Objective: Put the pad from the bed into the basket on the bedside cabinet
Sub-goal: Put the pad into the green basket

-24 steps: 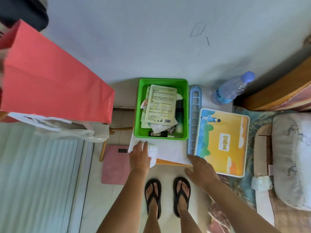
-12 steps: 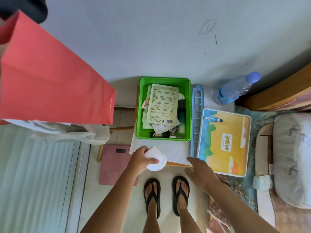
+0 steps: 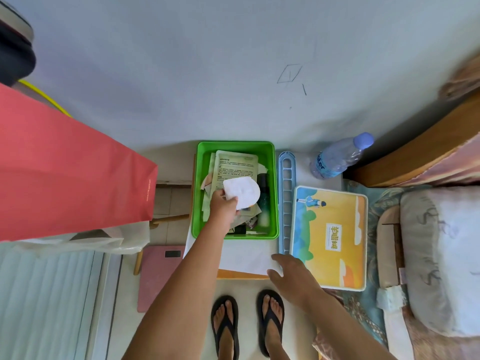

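Over the bedside cabinet's green basket (image 3: 198,193), the left hand (image 3: 222,205) pinches a white, round-edged pad (image 3: 242,192).

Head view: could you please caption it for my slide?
Left hand holds the white pad over the green basket.

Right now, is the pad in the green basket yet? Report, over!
Left hand holds pad over green basket, not released. Right hand empty, on cabinet edge. Nothing blocking.

Bedside cabinet (image 3: 249,258) carries green basket (image 3: 274,193) left, blue rack (image 3: 285,203), orange-yellow box (image 3: 330,237) right, water bottle (image 3: 337,158) far right.
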A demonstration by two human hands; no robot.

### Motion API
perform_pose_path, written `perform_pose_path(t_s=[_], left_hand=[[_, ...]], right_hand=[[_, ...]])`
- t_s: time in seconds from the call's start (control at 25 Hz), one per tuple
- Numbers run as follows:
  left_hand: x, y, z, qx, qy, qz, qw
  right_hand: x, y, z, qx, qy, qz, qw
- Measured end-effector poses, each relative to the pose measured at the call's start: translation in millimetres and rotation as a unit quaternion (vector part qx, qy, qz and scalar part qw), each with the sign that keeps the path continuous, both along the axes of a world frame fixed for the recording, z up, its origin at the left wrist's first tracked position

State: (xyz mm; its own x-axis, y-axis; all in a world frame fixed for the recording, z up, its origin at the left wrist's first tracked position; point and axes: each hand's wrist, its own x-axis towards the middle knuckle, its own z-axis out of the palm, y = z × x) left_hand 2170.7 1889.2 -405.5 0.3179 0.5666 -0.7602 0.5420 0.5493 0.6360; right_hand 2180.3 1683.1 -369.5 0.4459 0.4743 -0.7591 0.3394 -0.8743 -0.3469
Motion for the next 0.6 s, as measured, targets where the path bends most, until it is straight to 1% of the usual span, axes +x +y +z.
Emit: perform_pose_path(t_s=[0.08,0.16,0.2,0.28,0.36,0.4,0.44,0.48,0.52,0.6], left_hand=[[8,0,-6,0.058,0.072,-0.048,0.995],[6,-7,-7,0.13,0.154,-0.127,0.971],[2,-11,-7,0.155,0.174,-0.162,0.959],[-7,-18,-3,0.176,0.187,-0.207,0.944],[-17,-25,2,0.207,0.177,-0.227,0.935],[-24,-31,5,0.224,0.157,-0.235,0.933],[-22,-51,15,0.228,0.116,-0.254,0.932],[-17,-76,29,0.217,0.072,-0.275,0.934],[-25,-89,32,0.19,0.044,-0.285,0.938],[-35,-113,32,0.146,0.035,-0.335,0.93]], right_hand=[[5,-5,-3,-0.006,0.005,0.001,1.0],[8,-8,-5,-0.011,0.005,0.002,1.0],[9,-10,-5,-0.016,0.006,0.002,1.0],[11,-12,-4,-0.018,0.012,0.002,1.0],[12,-10,-3,-0.023,0.019,-0.002,1.0],[12,-9,-4,-0.025,0.016,-0.005,1.0],[18,-20,-1,-0.025,0.013,-0.021,0.999],[25,-36,6,-0.029,0.012,-0.04,0.999],[24,-34,3,-0.031,0.014,-0.032,0.999],[23,-32,1,-0.041,0.024,-0.02,0.999]])
